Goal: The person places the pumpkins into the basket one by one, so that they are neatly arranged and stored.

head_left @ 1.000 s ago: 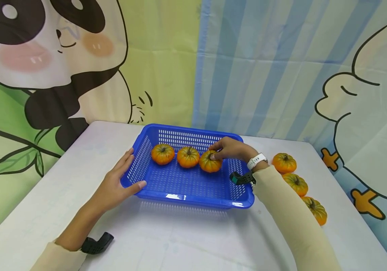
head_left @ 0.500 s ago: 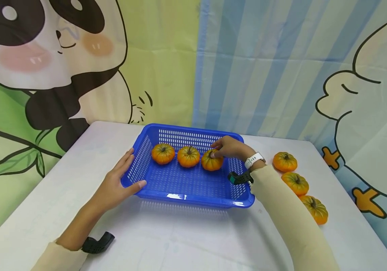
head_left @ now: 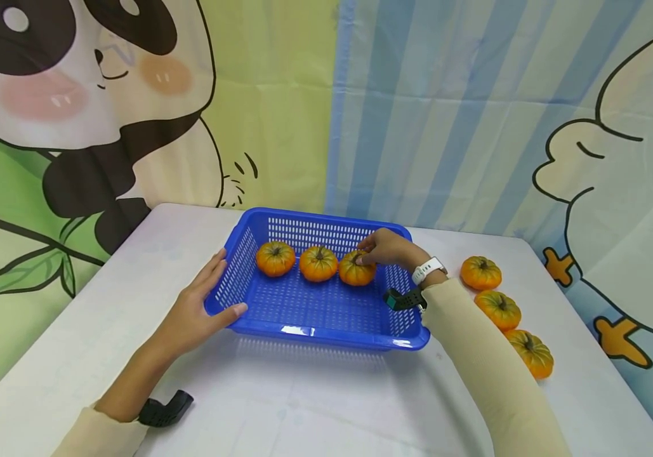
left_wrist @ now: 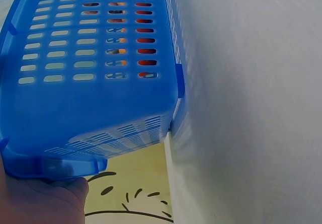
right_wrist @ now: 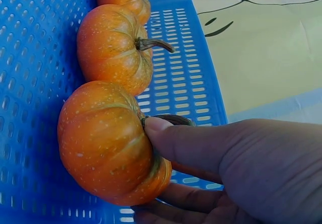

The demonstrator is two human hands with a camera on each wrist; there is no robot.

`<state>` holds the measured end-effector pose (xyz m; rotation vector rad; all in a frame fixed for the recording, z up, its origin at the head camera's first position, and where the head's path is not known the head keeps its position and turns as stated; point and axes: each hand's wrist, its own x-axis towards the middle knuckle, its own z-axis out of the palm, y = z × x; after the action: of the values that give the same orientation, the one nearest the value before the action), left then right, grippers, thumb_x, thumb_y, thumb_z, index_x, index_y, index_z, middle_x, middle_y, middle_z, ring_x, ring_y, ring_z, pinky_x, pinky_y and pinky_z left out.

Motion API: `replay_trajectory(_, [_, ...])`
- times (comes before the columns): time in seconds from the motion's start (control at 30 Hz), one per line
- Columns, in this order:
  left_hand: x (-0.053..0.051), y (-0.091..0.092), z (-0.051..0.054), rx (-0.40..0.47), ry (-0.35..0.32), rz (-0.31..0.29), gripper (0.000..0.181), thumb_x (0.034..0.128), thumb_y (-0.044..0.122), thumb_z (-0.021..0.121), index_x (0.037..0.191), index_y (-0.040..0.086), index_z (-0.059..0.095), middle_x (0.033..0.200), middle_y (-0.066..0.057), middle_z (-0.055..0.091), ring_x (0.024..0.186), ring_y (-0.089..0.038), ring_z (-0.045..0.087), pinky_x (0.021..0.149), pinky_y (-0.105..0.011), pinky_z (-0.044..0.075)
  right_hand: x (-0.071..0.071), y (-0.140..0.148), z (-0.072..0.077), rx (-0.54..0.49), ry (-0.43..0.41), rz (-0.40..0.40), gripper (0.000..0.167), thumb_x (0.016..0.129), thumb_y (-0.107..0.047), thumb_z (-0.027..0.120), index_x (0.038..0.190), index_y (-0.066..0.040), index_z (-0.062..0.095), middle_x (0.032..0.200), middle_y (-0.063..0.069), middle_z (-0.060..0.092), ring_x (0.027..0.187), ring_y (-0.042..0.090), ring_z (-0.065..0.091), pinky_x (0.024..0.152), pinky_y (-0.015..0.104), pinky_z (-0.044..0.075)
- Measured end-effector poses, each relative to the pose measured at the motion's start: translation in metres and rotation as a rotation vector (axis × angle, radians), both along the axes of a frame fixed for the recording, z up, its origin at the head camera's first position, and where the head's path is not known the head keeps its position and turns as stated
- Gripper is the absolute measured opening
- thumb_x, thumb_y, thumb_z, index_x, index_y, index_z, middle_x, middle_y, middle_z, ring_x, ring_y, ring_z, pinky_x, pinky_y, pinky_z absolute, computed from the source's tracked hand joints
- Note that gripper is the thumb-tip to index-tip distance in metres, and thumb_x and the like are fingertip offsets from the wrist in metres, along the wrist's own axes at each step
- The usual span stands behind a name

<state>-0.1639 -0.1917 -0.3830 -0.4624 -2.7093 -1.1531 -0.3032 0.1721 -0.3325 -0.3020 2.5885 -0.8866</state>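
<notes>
A blue plastic basket (head_left: 326, 338) with slotted walls holds three small orange pumpkins in a row along its back. My right hand (head_left: 390, 248) grips the rightmost pumpkin (head_left: 355, 271); in the right wrist view the thumb (right_wrist: 173, 137) presses beside the stem and the fingers pass under the pumpkin's side. The middle pumpkin (head_left: 318, 264) and the left pumpkin (head_left: 275, 259) sit untouched by either hand. My left hand (head_left: 196, 311) rests against the basket's left rim, fingers straight along the outside and thumb at the front corner.
Outside the basket, to the right, several things stand on the white table (head_left: 280, 406): a far pumpkin (head_left: 480, 273), a middle one (head_left: 499, 309) and a near one (head_left: 532, 353), partly behind the right sleeve (head_left: 492, 362). A cartoon-printed curtain (head_left: 446, 127) hangs behind.
The right hand and the pumpkin it holds have shifted slightly right and toward the back of the basket. The left hand and the basket stay in place.
</notes>
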Motion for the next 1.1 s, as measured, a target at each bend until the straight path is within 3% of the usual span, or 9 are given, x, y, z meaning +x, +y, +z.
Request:
replay_trajectory(0.3, [0.002, -0.002, -0.001, 0.007, -0.003, 0.012, 0.092, 0.0868, 0.041, 0.069, 0.154, 0.003, 0.019, 0.162, -0.006, 0.01, 0.146, -0.037, 0.013, 0.103, -0.067, 0.027, -0.001, 0.002, -0.001, -0.078, 0.004, 0.076, 0.047, 0.092, -0.009, 0.067, 0.136, 0.0, 0.056, 0.134, 0.017, 0.057, 0.121, 0.03, 0.055, 0.097, 0.041, 0.048])
replay_trajectory(0.67, [0.003, -0.001, -0.002, 0.017, 0.007, 0.008, 0.092, 0.0866, 0.043, 0.069, 0.154, 0.002, 0.02, 0.162, -0.007, 0.011, 0.145, -0.036, 0.014, 0.102, -0.067, 0.028, 0.001, 0.007, 0.001, -0.265, 0.027, 0.078, 0.05, 0.091, 0.005, 0.058, 0.14, -0.001, 0.051, 0.141, 0.016, 0.05, 0.128, 0.031, 0.049, 0.1, 0.045, 0.045])
replay_trajectory(1.1, [-0.002, -0.002, -0.002, 0.016, 0.016, -0.011, 0.093, 0.0853, 0.039, 0.072, 0.154, 0.003, 0.02, 0.162, -0.004, 0.011, 0.146, -0.033, 0.013, 0.106, -0.065, 0.025, 0.005, 0.021, 0.008, -0.356, 0.067, 0.062, 0.042, 0.1, -0.013, 0.054, 0.141, -0.007, 0.051, 0.14, 0.014, 0.051, 0.129, 0.03, 0.047, 0.107, 0.047, 0.037])
